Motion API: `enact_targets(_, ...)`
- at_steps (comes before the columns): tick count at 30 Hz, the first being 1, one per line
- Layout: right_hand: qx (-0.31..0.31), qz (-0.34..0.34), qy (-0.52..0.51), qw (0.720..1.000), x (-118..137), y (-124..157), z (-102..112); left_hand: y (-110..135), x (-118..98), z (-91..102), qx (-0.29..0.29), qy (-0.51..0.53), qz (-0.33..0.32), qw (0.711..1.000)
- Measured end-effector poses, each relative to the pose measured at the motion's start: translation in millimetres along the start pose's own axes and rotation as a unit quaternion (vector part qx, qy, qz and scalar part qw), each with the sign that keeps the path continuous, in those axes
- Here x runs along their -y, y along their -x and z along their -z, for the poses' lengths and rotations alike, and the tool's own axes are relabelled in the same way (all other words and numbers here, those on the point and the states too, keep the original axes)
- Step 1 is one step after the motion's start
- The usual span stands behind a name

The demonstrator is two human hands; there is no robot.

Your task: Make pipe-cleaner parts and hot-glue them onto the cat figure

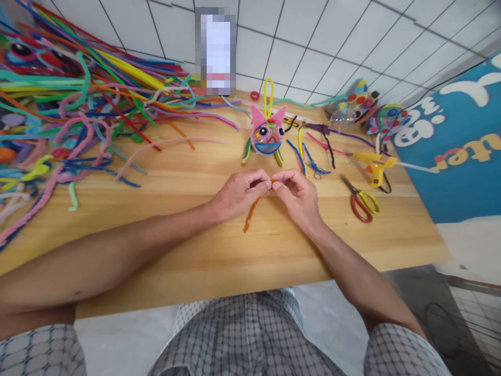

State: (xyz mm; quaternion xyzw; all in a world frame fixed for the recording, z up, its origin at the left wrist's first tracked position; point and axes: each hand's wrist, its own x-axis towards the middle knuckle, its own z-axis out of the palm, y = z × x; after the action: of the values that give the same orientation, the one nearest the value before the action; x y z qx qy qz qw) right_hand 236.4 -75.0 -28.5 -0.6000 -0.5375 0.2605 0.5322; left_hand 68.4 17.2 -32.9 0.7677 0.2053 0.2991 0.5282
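My left hand (238, 192) and my right hand (297, 194) meet over the middle of the wooden table (203, 250), fingertips pinched together on the upper end of an orange pipe cleaner (251, 213). Its free end trails down and to the left onto the wood. Just beyond my hands stands a small pipe-cleaner creature (266, 134) with pink ears, a yellow loop on top and a painted face.
A large heap of coloured pipe cleaners (70, 104) covers the table's left side. To the right lie red-and-yellow scissors (362, 201), a yellow glue gun (374, 166), small blue scissors (313, 164) and more craft figures (368, 109). A blue box (454, 141) borders the right edge.
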Motion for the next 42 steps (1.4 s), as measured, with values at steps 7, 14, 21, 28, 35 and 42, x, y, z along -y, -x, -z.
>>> enact_targets(7,0.008,-0.044,-0.013,0.999,0.2,1.9,-1.0,4.6,0.2,-3.1,-0.04,-0.108,-0.102,0.988)
enact_targets(14,-0.009,-0.044,-0.044,0.998,-1.5,1.5,-5.2,3.9,-6.8,-4.8,-0.028,-0.075,-0.025,0.996)
enact_targets(21,-0.006,-0.035,-0.01,0.999,-1.9,2.5,-5.8,1.6,-3.0,-1.9,-0.024,-0.092,-0.003,0.995)
enact_targets(28,-0.004,-0.051,-0.006,0.999,-1.8,3.3,-6.8,5.3,1.8,-3.6,-0.055,-0.161,-0.06,0.984)
enact_targets(35,-0.002,-0.058,-0.03,0.998,-3.8,3.7,-7.1,4.6,-0.1,-2.5,-0.043,-0.151,-0.079,0.984)
enact_targets(42,-0.003,-0.005,0.02,1.0,1.4,4.0,-5.0,4.3,-2.5,-1.0,-0.032,-0.121,-0.058,0.99)
